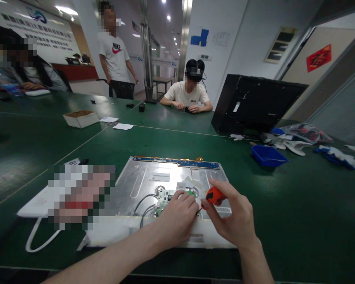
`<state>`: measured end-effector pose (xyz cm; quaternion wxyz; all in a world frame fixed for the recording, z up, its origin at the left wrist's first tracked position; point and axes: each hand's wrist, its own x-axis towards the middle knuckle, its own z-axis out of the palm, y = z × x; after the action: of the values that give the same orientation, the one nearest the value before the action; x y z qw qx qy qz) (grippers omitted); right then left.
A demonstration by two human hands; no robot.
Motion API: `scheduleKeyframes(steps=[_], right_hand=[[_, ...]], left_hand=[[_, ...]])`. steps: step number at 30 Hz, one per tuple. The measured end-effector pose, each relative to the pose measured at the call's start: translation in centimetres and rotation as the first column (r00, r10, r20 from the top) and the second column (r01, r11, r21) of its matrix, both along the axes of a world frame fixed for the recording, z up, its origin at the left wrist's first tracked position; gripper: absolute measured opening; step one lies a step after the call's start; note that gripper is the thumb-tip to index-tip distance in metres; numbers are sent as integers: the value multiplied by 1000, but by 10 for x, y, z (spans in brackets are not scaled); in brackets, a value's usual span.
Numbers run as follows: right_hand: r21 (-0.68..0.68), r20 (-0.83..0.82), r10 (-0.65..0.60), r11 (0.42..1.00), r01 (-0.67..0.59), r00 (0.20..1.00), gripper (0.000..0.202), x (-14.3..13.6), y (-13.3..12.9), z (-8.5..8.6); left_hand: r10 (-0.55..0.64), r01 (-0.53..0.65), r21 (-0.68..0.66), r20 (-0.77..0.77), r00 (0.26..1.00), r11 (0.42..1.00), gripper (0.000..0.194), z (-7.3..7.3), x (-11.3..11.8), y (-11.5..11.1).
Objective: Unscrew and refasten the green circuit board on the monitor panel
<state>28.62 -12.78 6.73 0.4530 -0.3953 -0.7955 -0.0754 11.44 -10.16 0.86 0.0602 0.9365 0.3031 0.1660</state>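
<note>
A silver display panel [142, 177] lies flat on the green table in front of me. A small green circuit board [163, 197] sits on its metal back, with black cables [144, 201] at the left side. My left hand [179, 217] rests over the board, fingers curled together and partly covering it; what is under the fingertips is hidden. In my right hand [236, 215] is a screwdriver [215, 195] with an orange handle, pinched between thumb and fingers. Its thin shaft slants down beside my left fingertips, and the tip cannot be made out.
A white bag [37, 201], partly pixelated, lies left of the panel. Blue tray [268, 156], gloves [337, 157] and a large black screen casing [254, 104] are to the right. Farther off are a white box [81, 118] and a seated person [192, 92] across the table.
</note>
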Motion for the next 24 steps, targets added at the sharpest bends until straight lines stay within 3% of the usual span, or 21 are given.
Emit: scheduleKeyframes(steps=[10, 24], right_hand=[[-65, -13, 16, 998, -16, 1000, 46, -1, -3, 2], [-43, -14, 41, 998, -41, 999, 42, 0, 0, -1]], left_hand=[[2, -2, -4, -10, 1000, 1000, 15, 0, 0, 0], [3, -3, -1, -1, 1000, 1000, 14, -2, 0, 0]])
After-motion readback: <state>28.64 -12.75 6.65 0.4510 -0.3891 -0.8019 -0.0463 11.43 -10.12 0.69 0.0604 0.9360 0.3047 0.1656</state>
